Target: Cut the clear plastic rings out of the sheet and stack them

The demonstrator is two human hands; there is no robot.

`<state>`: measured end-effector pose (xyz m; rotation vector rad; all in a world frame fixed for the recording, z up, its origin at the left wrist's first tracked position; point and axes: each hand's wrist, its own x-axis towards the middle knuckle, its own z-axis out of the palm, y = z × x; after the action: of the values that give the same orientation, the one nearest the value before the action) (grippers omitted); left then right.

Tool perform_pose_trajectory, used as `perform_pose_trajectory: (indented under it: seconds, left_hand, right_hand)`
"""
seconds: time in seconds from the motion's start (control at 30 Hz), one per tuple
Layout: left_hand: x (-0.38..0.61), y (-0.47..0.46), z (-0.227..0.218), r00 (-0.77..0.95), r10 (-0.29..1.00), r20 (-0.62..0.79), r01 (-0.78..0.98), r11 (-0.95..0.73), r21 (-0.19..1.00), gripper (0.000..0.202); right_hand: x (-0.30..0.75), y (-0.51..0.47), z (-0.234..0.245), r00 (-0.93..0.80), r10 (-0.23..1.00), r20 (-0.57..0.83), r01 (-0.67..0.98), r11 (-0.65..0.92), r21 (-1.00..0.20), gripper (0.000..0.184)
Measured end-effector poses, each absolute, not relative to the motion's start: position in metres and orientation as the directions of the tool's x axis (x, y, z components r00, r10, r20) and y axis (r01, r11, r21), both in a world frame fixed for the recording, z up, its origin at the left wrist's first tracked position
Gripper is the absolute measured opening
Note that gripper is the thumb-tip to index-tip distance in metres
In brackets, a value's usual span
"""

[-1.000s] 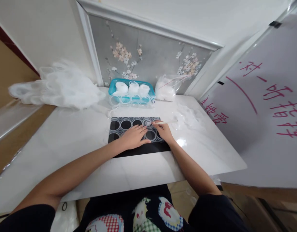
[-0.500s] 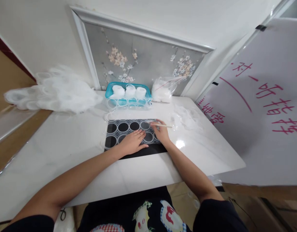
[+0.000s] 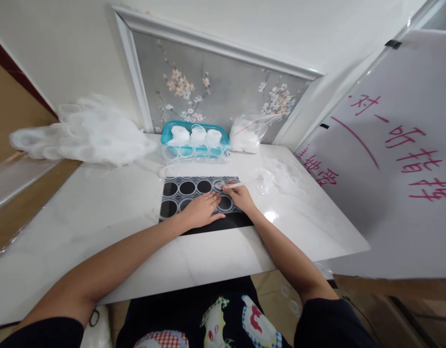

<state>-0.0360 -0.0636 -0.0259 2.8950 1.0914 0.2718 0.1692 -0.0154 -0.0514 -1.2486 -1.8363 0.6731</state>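
A black mat (image 3: 194, 193) printed with rings lies on the white table (image 3: 107, 212). My left hand (image 3: 201, 209) rests flat on it, fingers stretched out, holding nothing. My right hand (image 3: 240, 195) is pinched on a thin pale stick (image 3: 234, 185), whose tip touches a ring (image 3: 218, 184) in the mat's far row. Both hands sit close together at the mat's right part.
A teal tray (image 3: 194, 140) with white rolls and clear rings stands behind the mat. A plastic bag of white pieces (image 3: 246, 137) is beside it. A heap of clear plastic (image 3: 81, 133) lies at the far left, loose clear bits (image 3: 281, 176) at the right. A white board with red writing (image 3: 397, 150) leans on the right.
The stick's tip and my right hand shifted slightly over the far-row ring. My left hand stayed flat on the mat. The camera moved a little.
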Motion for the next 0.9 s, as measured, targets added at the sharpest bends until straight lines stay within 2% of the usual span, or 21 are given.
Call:
perform_pose_trajectory:
  seconds: [0.13,0.2,0.27,0.3,0.33,0.4,0.43,0.47,0.53,0.63,0.7,0.9]
  left_hand:
    - [-0.037,-0.064,-0.022,0.746,0.652,0.132,0.651,-0.757,0.062,0.061]
    - [-0.037,-0.064,-0.019,0.753,0.647,0.119,0.645,-0.762,0.059,0.062]
    - [-0.037,-0.063,-0.017,0.759,0.641,0.113,0.638,-0.767,0.063,0.062]
    - [-0.037,-0.063,-0.016,0.763,0.637,0.109,0.634,-0.771,0.066,0.062]
    - [-0.037,-0.062,-0.016,0.763,0.638,0.104,0.634,-0.77,0.072,0.063]
    - [-0.038,-0.062,-0.016,0.759,0.645,0.091,0.64,-0.764,0.086,0.064]
    - [-0.038,-0.061,-0.016,0.754,0.651,0.086,0.645,-0.759,0.092,0.065]
    - [-0.038,-0.061,-0.017,0.749,0.657,0.083,0.65,-0.753,0.097,0.065]
    - [-0.039,-0.06,-0.018,0.743,0.665,0.078,0.658,-0.747,0.095,0.065]
    - [-0.039,-0.059,-0.02,0.741,0.667,0.078,0.662,-0.745,0.079,0.067]
    - [-0.039,-0.059,-0.021,0.741,0.665,0.091,0.662,-0.747,0.066,0.066]
    - [-0.039,-0.058,-0.023,0.751,0.648,0.125,0.647,-0.76,0.056,0.06]
  right_hand:
    - [0.165,-0.022,-0.053,-0.213,0.918,0.336,0.563,0.396,-0.725,0.036]
    - [0.163,-0.026,-0.05,-0.295,0.878,0.376,0.648,0.473,-0.597,0.027]
    - [0.166,-0.026,-0.044,-0.394,0.821,0.413,0.72,0.555,-0.416,0.023]
    - [0.171,-0.023,-0.04,-0.375,0.813,0.446,0.756,0.546,-0.36,0.024]
    - [0.178,-0.02,-0.035,-0.281,0.818,0.501,0.8,0.488,-0.349,0.027]
    - [0.198,-0.013,-0.028,0.092,0.779,0.62,0.844,0.27,-0.464,0.033]
    - [0.208,-0.01,-0.026,0.276,0.724,0.632,0.812,0.177,-0.557,0.036]
    - [0.216,-0.01,-0.025,0.373,0.702,0.607,0.758,0.146,-0.635,0.038]
    - [0.225,-0.012,-0.028,0.32,0.804,0.501,0.65,0.198,-0.733,0.04]
    - [0.217,-0.018,-0.036,0.036,0.937,0.348,0.529,0.278,-0.802,0.039]
    - [0.207,-0.019,-0.04,-0.028,0.946,0.322,0.507,0.291,-0.811,0.04]
    - [0.205,-0.018,-0.042,-0.051,0.947,0.319,0.483,0.303,-0.822,0.044]
